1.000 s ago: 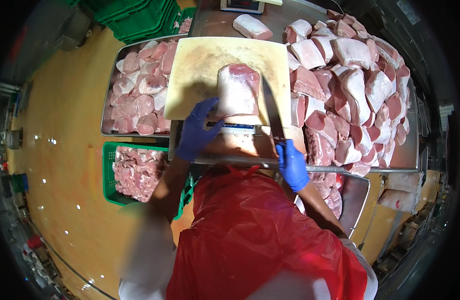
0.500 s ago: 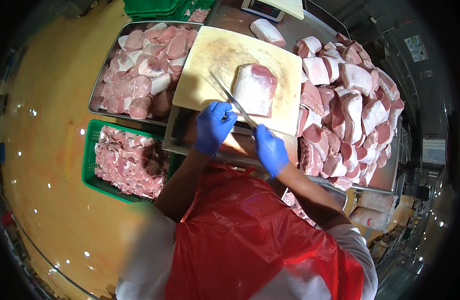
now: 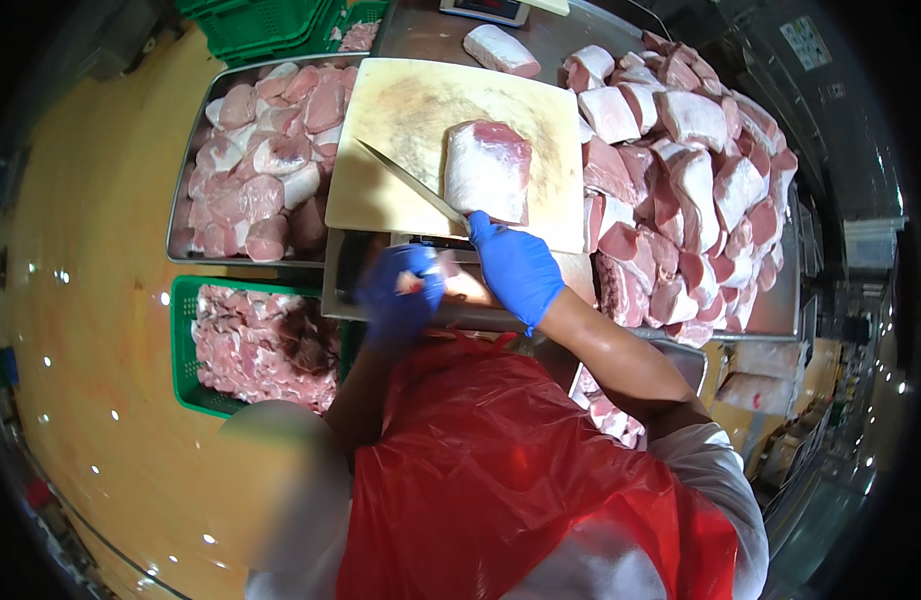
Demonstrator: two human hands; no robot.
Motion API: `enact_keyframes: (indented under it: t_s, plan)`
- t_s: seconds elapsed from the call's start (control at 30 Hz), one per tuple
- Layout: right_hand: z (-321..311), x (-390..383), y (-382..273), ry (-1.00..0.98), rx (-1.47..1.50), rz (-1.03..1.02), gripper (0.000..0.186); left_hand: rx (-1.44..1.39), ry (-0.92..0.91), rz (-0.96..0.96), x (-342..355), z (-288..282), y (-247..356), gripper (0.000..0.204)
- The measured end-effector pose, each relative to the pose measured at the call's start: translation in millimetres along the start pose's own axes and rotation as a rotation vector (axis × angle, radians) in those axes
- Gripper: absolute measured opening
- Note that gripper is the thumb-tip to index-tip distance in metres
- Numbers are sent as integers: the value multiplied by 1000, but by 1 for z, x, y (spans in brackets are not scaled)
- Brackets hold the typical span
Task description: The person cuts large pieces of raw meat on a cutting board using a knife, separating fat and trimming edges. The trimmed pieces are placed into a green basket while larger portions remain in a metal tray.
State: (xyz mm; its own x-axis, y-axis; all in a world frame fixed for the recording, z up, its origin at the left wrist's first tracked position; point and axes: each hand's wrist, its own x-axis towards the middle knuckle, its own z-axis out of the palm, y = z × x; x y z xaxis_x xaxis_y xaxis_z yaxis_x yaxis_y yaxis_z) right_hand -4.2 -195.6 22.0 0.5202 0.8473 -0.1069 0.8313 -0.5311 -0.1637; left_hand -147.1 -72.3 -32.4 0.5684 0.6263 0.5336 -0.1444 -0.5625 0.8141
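My gloved right hand (image 3: 515,270) is closed on the handle of a long knife (image 3: 410,177), its blade angled up-left across the pale cutting board (image 3: 375,100). A block of pork (image 3: 487,172), white fat with a pink end, lies on the board just right of the blade. My gloved left hand (image 3: 400,295) is below the board's front left edge, smeared by motion, with a small pale bit (image 3: 430,268) at its fingers; whether it grips this is unclear.
A steel tray of pink slices (image 3: 260,150) is at the left, above a green crate of trimmings (image 3: 260,340). A large heap of pork pieces (image 3: 695,200) fills the right. A single piece (image 3: 500,50), a scale (image 3: 485,12) and stacked green crates (image 3: 250,25) stand behind.
The knife swung from upright right of the pork to a diagonal on its left. My right hand moved up-left; my left hand rose to the board's edge, then dropped down-left.
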Motion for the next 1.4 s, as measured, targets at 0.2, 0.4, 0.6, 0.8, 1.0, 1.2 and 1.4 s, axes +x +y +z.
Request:
enact_keyframes:
  t_s: [0.2,0.4,0.6,0.8,1.0,1.2,1.4]
  plan:
    - [-41,-89,39,415,408,122,14,792,-563,-522,-27,-198,-74,26]
    - [-8,-115,80,466,615,465,17,84,-239,-454,54,-62,-24,43]
    - [-4,-105,84,681,617,242,24,861,-667,-228,109,129,56,105]
    - [5,-131,99,579,538,307,22,464,-913,575,155,90,-13,108]
    - [28,-127,95,403,499,266,12,227,-74,172,88,74,-16,59]
    - [3,-22,70,319,322,-77,18,18,108,-155,37,96,-12,15]
    - [-31,52,27,185,199,-211,22,-29,71,-154,32,81,-14,9]
